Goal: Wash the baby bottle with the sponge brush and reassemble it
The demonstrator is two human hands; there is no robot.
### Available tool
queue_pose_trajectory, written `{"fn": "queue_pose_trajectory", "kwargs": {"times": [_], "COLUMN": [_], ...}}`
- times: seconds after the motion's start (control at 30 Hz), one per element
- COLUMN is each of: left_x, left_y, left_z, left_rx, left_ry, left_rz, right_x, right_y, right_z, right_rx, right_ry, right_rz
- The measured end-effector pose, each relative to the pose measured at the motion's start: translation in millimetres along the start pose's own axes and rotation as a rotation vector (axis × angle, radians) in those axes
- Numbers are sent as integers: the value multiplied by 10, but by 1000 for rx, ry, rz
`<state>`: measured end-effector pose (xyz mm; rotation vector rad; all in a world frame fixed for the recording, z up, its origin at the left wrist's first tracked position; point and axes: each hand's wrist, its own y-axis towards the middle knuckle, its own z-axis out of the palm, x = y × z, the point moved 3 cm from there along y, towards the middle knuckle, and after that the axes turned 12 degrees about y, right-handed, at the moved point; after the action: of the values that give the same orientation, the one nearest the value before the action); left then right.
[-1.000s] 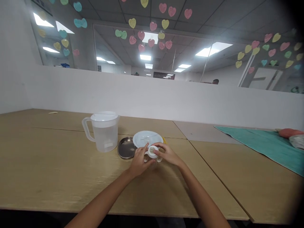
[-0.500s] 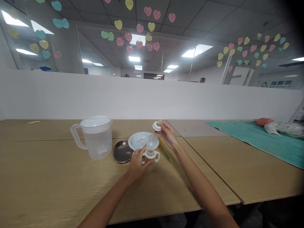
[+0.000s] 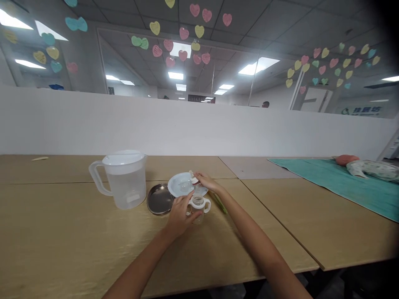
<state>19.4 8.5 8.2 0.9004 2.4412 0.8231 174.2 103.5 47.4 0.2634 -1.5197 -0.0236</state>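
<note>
Hands both loaded. Left hand [image 3: 180, 214] half curled, thumb and fingers around a small clear bottle with a white two-handled collar [image 3: 198, 204]; right hand [image 3: 206, 182] pinched nearly closed on a white ring cap with a pale teat [image 3: 194, 180].

Surroundings: shallow pale-blue round bowl [image 3: 173, 185] just beyond the bottle, clear item [image 3: 184, 186] inside it, too small to identify. Round dark metal dish [image 3: 160, 200] is left of the bowl, right at its edge. Tall translucent plastic pitcher with a white lid [image 3: 128, 185] further left, clear of both arms. Thin green stick [image 3: 220, 203] lies beside the right forearm, its far end hidden by that arm. Teal cloth [image 3: 336, 176] is well off to the right on the wood-tone counter [image 3: 93, 249], coral rounded lump [image 3: 346, 159] and white patterned bundle [image 3: 370, 169] at its far side.

Delta: 1 s ago cap sits on the bottle under both hands; 0.5 s ago it's lifted, up by the bowl's far right rim. Now it's lower and further left, over the bowl, tilted. Left grip unchanged.

Bottle upright, mouth uncovered, to the right of the left palm, nearer the wearer than the right hand. Can't tell if cap touches bowl.
</note>
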Motion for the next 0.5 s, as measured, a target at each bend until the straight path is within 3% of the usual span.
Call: {"fn": "queue_pose_trajectory", "kwargs": {"times": [0.1, 0.27, 0.4, 0.5], "left_x": [-9, -33, 54, 149], "left_y": [-1, -2, -3, -13], "left_z": [-16, -96, -181, -227], "left_rx": [-3, -22, -164, -293], "left_ry": [18, 35, 4, -13], "left_rz": [12, 39, -55, -140], "right_x": [-8, 135, 367, 525], "right_y": [-26, -49, -173, -358], "right_z": [78, 125, 240, 467], "right_rx": [98, 130, 160, 272], "right_ry": [-68, -80, -67, -103], "right_rz": [26, -85, -143, -187]}}
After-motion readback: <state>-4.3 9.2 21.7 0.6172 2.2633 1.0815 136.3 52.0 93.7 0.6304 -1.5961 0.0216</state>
